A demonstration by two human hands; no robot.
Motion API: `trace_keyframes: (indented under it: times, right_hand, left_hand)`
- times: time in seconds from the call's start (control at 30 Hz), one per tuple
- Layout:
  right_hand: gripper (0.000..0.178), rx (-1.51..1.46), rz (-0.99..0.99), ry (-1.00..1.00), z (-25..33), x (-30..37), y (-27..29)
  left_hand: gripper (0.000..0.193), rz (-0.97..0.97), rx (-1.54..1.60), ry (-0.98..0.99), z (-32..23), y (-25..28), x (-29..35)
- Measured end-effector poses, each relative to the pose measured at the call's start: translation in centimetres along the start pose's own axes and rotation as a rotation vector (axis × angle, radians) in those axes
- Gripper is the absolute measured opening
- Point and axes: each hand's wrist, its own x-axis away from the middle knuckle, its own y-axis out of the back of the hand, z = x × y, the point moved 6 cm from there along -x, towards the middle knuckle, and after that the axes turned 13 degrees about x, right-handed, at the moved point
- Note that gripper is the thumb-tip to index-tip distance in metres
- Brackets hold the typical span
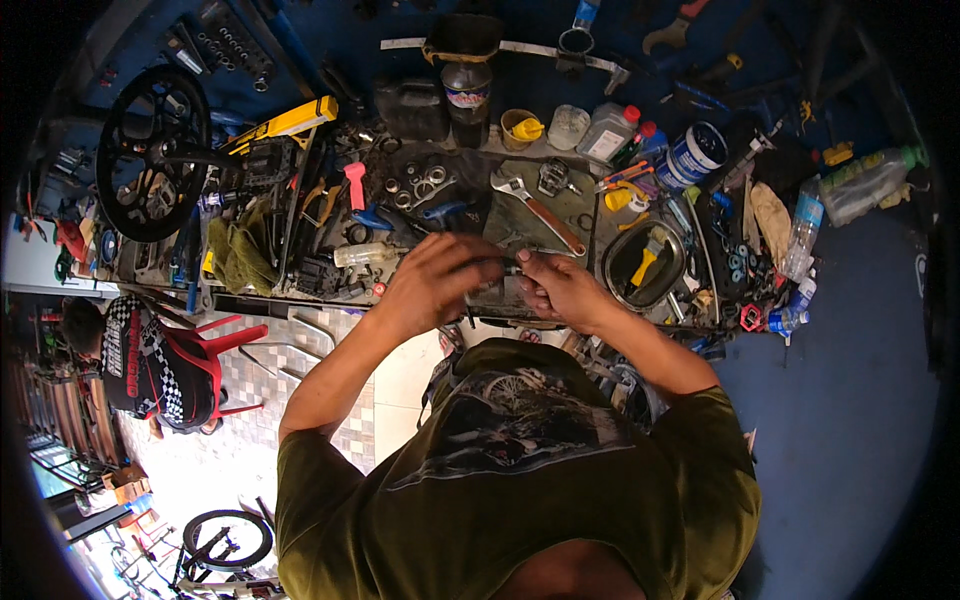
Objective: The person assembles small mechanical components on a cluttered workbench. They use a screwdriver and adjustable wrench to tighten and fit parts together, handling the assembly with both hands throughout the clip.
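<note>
Over the front edge of the bench, my two hands are close together. My left hand (437, 283) is curled, its fingers bent toward the right one and slightly smeared by motion. A pinch of thumb and fingers closes my right hand (562, 290) on a small dark piece (512, 267), too small to name. Just beyond them, an adjustable wrench (540, 216) with a brown handle lies on a dark mat. To the right is an oval black tray (608, 275) with a yellow-handled brush (650, 258) in it. A clear bottle (366, 254) lies left of my left hand.
A steering-wheel-like black wheel (106, 190) stands at the left. Bottles and a white-and-blue tub (690, 156) line the bench's back. A pink-headed tool (354, 184) and several metal rings lie mid-bench. Behind at left, a person (150, 365) sits on a red chair (228, 345) near a bicycle wheel (228, 540).
</note>
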Motion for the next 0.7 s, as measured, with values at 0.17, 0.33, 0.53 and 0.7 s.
trace_keyframes:
  times: [0.17,0.33,0.53,0.7]
  right_hand:
    - [0.024,1.434,-0.501,1.369,6.1,4.8,-2.4]
    - [0.024,1.556,-0.464,1.484,5.4,4.4,-2.8]
    - [0.035,0.727,-0.144,0.695,1.5,-0.1,-0.9]
    - [0.033,0.875,-0.245,0.899,3.2,1.3,-2.5]
  left_hand:
    - [0.026,-0.245,1.052,0.887,3.8,-2.2,2.5]
    - [0.036,-0.256,1.224,1.087,5.1,-3.5,4.1]
    - [0.037,-0.05,0.049,0.154,1.9,-1.0,2.5]
    - [0.035,-0.243,0.576,0.577,2.8,-0.6,4.0]
